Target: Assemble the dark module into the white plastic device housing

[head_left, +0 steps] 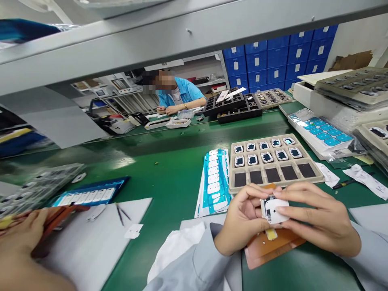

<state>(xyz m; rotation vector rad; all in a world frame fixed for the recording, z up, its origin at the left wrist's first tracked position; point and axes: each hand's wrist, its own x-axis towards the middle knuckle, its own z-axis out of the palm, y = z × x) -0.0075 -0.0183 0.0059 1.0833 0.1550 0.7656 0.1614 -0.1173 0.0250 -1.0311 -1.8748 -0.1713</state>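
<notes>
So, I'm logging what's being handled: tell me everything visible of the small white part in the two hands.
The small white part has a smooth, plastic-looking face with rounded corners and a dark round spot near the middle. Darker, partly metallic-looking detail shows along its left side, too small to identify. Fingers of the left hand and right hand grip it above an orange pad, face toward the camera.

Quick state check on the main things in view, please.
left hand: fingers closed on white part
right hand: fingers closed on white part
white part: held in both hands
orange pad: lying under both hands
tray: two far rows filled
blue sheets: stacked unevenly
blue boxes: stacked, labelled
</notes>
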